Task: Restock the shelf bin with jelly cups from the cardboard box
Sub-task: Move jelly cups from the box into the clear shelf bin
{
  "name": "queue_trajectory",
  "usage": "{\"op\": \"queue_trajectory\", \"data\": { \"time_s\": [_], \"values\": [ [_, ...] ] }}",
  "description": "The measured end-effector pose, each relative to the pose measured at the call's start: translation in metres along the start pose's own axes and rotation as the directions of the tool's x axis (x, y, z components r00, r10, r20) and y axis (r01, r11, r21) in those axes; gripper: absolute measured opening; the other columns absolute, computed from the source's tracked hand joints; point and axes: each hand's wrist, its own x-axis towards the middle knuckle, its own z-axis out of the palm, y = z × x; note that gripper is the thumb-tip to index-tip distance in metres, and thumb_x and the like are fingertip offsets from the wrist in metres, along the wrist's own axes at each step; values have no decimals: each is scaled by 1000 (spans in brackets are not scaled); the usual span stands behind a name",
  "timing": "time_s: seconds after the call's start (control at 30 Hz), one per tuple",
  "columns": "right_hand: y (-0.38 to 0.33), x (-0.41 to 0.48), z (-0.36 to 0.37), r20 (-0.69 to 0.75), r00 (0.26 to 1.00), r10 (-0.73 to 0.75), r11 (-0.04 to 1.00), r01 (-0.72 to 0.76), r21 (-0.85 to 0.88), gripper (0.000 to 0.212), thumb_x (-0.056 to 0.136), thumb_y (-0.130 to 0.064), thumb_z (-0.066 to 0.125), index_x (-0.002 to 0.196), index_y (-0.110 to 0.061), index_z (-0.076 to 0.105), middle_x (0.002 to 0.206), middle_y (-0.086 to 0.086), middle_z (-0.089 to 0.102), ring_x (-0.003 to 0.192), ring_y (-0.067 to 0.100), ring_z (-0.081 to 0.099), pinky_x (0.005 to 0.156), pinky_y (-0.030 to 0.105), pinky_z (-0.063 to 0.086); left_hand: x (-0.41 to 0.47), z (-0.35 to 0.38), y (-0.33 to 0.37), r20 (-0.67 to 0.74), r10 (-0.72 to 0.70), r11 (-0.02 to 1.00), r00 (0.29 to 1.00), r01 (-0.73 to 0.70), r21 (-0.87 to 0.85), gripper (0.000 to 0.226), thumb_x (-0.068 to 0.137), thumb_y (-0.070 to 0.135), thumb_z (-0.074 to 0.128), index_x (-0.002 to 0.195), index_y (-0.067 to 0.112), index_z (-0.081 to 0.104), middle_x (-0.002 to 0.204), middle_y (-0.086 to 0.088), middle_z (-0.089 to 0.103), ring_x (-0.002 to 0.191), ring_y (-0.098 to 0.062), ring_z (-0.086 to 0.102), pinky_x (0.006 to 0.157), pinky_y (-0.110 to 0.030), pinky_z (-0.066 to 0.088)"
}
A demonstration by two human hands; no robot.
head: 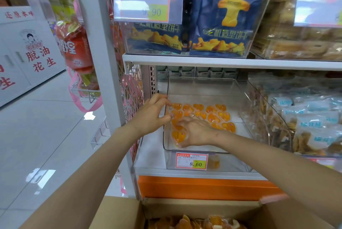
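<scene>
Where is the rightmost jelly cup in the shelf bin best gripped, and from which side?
Pinch the jelly cup across its rim, coming from above and from its right. The shelf bin is open on top, bare floor lies to the right of the cup, and other cups crowd its left. That is probably the easiest approach.

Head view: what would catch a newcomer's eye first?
Bright orange jelly cups lie in the clear shelf bin at centre, the right hand on them, the left hand at its left wall. Dark blue biscuit bags stand on the shelf above; the cardboard box is at the bottom.
</scene>
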Motion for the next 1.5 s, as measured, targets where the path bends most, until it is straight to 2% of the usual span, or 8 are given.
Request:
{"op": "queue_trajectory", "data": {
  "time_s": [0.37, 0.53, 0.7, 0.83, 1.1, 1.23, 1.33, 1.5],
  "values": [
    [10, 0, -11, 58, 998, -24, 997, 19, 80, 83, 77, -52, 69, 146, -23, 32, 151, 0, 30, 138, 21, 28, 114, 39, 23, -2, -3, 5, 21, -5, 999, 1000, 4, 47, 58, 79, 49, 44, 126, 16, 51, 141, -1, 35, 131, -22, 32, 103, -30, 27],
    [50, -29, -55, -119, 992, 34, 999, -36, -19, 67, 81, -40, 69, 140, -23, 42, 140, 2, 46, 130, 20, 40, 106, 29, 29, 2, -3, 5, -1, 40, 991, 999, -40, 126, 40, 92, 30, 56, 128, 15, 49, 139, -3, 37, 129, -22, 33, 102, -28, 26],
    [85, -55, -71, -80, 993, 92, 989, -100, -109, 41, 86, -23, 64, 126, -20, 58, 125, 6, 56, 120, 22, 48, 99, 27, 37, 2, -2, 4, 12, 23, 992, 1000, -24, 120, 39, 91, 31, 56, 126, 13, 52, 142, -5, 35, 133, -23, 30, 106, -30, 25],
    [89, -47, -47, -5, 989, 146, 980, -145, -138, 43, 85, -17, 63, 128, -17, 58, 129, 9, 54, 120, 24, 50, 95, 25, 39, 2, -2, 5, 14, 16, 993, 1000, -18, 113, 36, 91, 28, 58, 122, 11, 55, 141, -8, 35, 134, -25, 31, 107, -30, 24],
    [83, -29, -16, -16, 982, 187, 928, -182, -326, 58, 78, -42, 69, 131, -26, 51, 138, 2, 49, 127, 22, 43, 105, 34, 34, 0, -2, 5, 10, 16, 999, 1000, -16, 35, 32, 90, 25, 59, 119, 11, 57, 141, -6, 35, 134, -19, 32, 101, -19, 21],
    [73, -32, -26, -55, 989, 140, 969, -148, -199, 53, 78, -42, 71, 125, -25, 55, 128, 2, 53, 122, 23, 46, 98, 31, 35, 2, -1, 4, 14, 10, 1000, 1000, -11, 29, 32, 90, 26, 59, 119, 12, 57, 140, -5, 35, 134, -19, 33, 103, -24, 24],
    [56, -38, -25, 165, 986, -16, 989, -8, 148, 38, 81, -29, 71, 117, -21, 61, 108, 2, 62, 99, 20, 57, 81, 28, 43, 2, -2, 6, 11, 17, 999, 1000, -17, 30, 32, 90, 25, 59, 118, 10, 57, 138, -8, 37, 134, -20, 32, 103, -22, 24],
    [43, -41, -2, 339, 940, -36, 996, 5, 91, 23, 90, -14, 56, 111, -11, 65, 105, 3, 65, 87, 13, 56, 76, 28, 49, 1, -6, 11, 21, 9, 990, 1000, -12, 144, 36, 89, 29, 60, 121, 12, 56, 135, -8, 41, 130, -24, 33, 106, -32, 27]
  ]
}}
